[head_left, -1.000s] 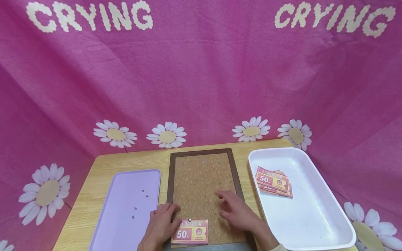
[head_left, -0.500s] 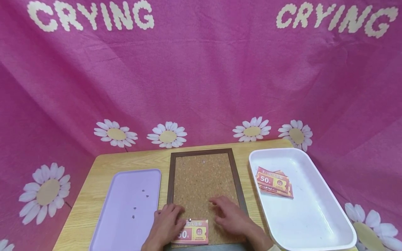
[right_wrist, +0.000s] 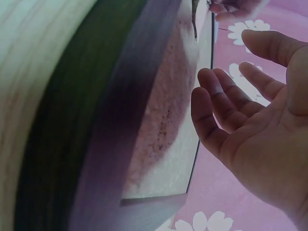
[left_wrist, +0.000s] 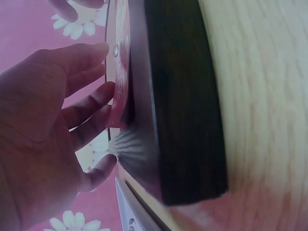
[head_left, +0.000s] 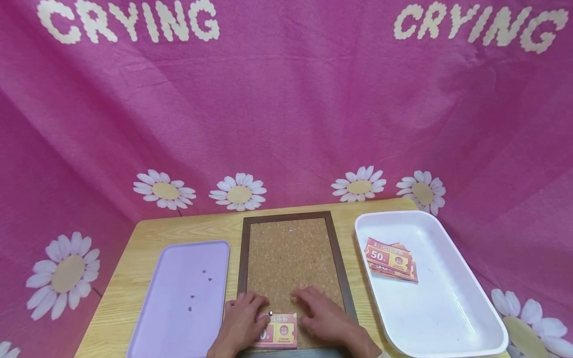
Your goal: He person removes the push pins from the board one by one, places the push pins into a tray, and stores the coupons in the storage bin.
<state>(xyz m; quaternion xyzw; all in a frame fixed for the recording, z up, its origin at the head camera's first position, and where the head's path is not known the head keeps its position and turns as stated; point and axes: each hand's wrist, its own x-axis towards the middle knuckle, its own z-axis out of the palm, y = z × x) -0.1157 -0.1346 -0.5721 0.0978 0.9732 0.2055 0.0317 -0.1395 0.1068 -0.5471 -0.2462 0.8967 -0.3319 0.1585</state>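
A red and yellow coupon marked 50 [head_left: 284, 335] lies at the near end of a brown-framed cork board [head_left: 291, 263]. One small round-headed pin [head_left: 270, 313] sits at its top edge, also showing in the left wrist view. My left hand [head_left: 241, 320] covers the coupon's left part, its relaxed fingers spread at the paper and cork; in the left wrist view the fingertips reach the coupon [left_wrist: 121, 94]. To the right of the coupon, my right hand [head_left: 324, 318] is low over the board, fingers loosely bent and holding nothing. Its palm shows bare in the right wrist view.
A purple tray [head_left: 179, 268] at left holds several small pins [head_left: 192, 297]. On the right, a deep white tray [head_left: 447, 308] contains a pile of similar coupons [head_left: 389, 258]. Small clear marks or pins [head_left: 290, 230] show near the board's far edge. A pink curtain [head_left: 286, 109] hangs behind the table.
My right hand has moved left and nearer, down toward the coupon. My left hand has slid slightly right, covering more of the coupon. Trays and board stay put.
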